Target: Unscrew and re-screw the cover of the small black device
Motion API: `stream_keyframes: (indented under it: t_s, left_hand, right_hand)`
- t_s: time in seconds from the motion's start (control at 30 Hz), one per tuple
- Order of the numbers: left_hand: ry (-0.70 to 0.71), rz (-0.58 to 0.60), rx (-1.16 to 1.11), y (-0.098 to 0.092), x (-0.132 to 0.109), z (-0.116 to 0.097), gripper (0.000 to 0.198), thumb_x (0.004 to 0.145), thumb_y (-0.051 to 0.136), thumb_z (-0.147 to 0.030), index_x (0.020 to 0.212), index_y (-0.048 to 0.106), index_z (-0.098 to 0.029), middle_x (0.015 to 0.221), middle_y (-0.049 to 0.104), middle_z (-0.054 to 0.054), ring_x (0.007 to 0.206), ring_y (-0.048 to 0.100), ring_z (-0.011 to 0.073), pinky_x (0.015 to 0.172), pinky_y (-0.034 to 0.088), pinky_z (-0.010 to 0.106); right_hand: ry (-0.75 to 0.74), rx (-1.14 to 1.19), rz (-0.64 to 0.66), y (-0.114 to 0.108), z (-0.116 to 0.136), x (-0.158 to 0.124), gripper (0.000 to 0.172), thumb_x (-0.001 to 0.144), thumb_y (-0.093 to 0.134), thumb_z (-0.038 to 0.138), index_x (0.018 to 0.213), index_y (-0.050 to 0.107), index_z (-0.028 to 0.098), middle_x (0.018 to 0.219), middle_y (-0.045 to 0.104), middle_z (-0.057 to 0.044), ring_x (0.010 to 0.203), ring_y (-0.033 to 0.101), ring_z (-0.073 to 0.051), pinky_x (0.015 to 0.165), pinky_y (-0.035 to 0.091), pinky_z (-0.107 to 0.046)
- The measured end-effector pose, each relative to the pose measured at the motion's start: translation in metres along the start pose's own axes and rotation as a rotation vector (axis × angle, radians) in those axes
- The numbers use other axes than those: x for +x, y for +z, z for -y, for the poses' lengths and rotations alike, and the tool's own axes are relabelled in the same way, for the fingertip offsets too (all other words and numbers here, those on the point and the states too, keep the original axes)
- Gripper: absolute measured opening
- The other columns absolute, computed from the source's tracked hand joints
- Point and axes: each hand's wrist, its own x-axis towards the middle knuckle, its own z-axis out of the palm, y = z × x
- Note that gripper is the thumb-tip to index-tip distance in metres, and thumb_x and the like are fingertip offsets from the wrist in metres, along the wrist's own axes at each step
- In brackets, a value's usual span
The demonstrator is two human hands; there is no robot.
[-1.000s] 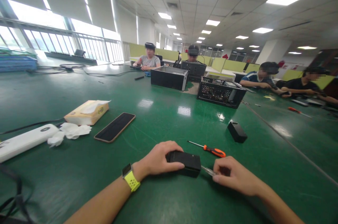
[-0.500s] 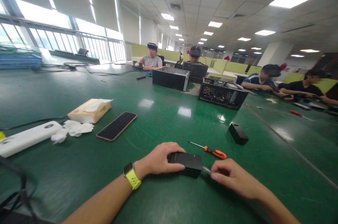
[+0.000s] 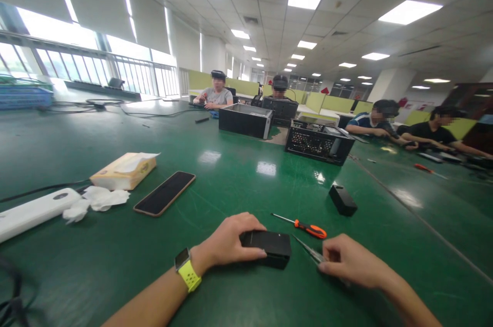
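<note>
My left hand [image 3: 234, 238], with a watch on a yellow-green strap [image 3: 188, 269] at its wrist, is wrapped round the left part of a black box [image 3: 275, 249] that lies on the green table. To the right, my right hand [image 3: 348, 260] pinches thin metal tweezers [image 3: 310, 251]. Their tips point left and stand just off the box's right end. Beyond both hands lies a screwdriver with an orange and black handle [image 3: 311, 229]. Another small black block [image 3: 342, 200] sits farther back on the right.
A phone [image 3: 165, 193], a tissue pack [image 3: 125, 170], crumpled tissues [image 3: 98, 200] and a white power bank-like object [image 3: 36, 211] lie on the left. Two black metal cases [image 3: 246, 120] [image 3: 319, 142] stand farther back. Several people sit around the far side.
My right hand has drawn the tweezers away to the right from the box's end, and more of them shows. The view has tilted slightly. My left hand keeps its hold.
</note>
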Motion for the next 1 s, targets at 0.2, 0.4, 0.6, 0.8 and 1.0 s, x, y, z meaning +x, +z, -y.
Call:
stream_keyframes:
  t_s: [0.2, 0.4, 0.6, 0.8, 1.0]
  left_hand:
    - [-0.031, -0.008, 0.018, -0.001, 0.000, 0.000, 0.045, 0.074, 0.079, -0.052, 0.102, 0.069, -0.019, 0.098, 0.069, 0.006, 0.089, 0.063, 0.0230, 0.081, 0.048, 0.032]
    - [-0.021, -0.019, 0.016, 0.000, 0.000, 0.000, 0.047, 0.074, 0.079, -0.053, 0.102, 0.068, -0.018, 0.098, 0.069, 0.007, 0.088, 0.063, 0.0229, 0.079, 0.048, 0.031]
    - [-0.004, -0.022, 0.029, 0.000, 0.000, 0.001, 0.050, 0.073, 0.078, -0.057, 0.103, 0.069, -0.017, 0.097, 0.070, 0.007, 0.089, 0.064, 0.0240, 0.078, 0.048, 0.030]
    - [-0.001, -0.016, 0.048, 0.000, 0.000, 0.001, 0.056, 0.072, 0.075, -0.063, 0.103, 0.069, -0.017, 0.097, 0.070, 0.008, 0.089, 0.064, 0.0248, 0.078, 0.048, 0.030]
    - [-0.012, 0.001, 0.057, 0.000, 0.000, 0.002, 0.052, 0.073, 0.078, -0.056, 0.107, 0.068, -0.018, 0.099, 0.070, 0.007, 0.092, 0.064, 0.0247, 0.080, 0.047, 0.030]
  right_hand:
    - [0.009, -0.172, -0.151, 0.008, 0.015, 0.005, 0.029, 0.079, 0.070, 0.048, 0.070, 0.066, 0.021, 0.067, 0.066, -0.001, 0.062, 0.057, -0.017, 0.054, 0.032, -0.025]
    - [-0.284, 0.014, -0.421, 0.024, 0.050, 0.012, 0.050, 0.084, 0.061, 0.058, 0.116, 0.064, 0.020, 0.097, 0.067, -0.008, 0.080, 0.060, -0.022, 0.072, 0.047, -0.032]
    - [-0.379, 0.031, -0.378, 0.053, 0.076, 0.028, 0.060, 0.075, 0.074, 0.053, 0.122, 0.062, 0.017, 0.119, 0.066, -0.014, 0.110, 0.059, -0.032, 0.099, 0.043, -0.045]
    - [-0.379, 0.075, -0.407, 0.054, 0.077, 0.032, 0.038, 0.081, 0.071, 0.040, 0.110, 0.065, 0.017, 0.108, 0.070, -0.011, 0.101, 0.062, -0.028, 0.094, 0.046, -0.043]
    - [-0.397, 0.091, -0.413, 0.055, 0.075, 0.035, 0.036, 0.079, 0.073, 0.040, 0.107, 0.066, 0.017, 0.104, 0.070, -0.009, 0.097, 0.063, -0.027, 0.091, 0.046, -0.041]
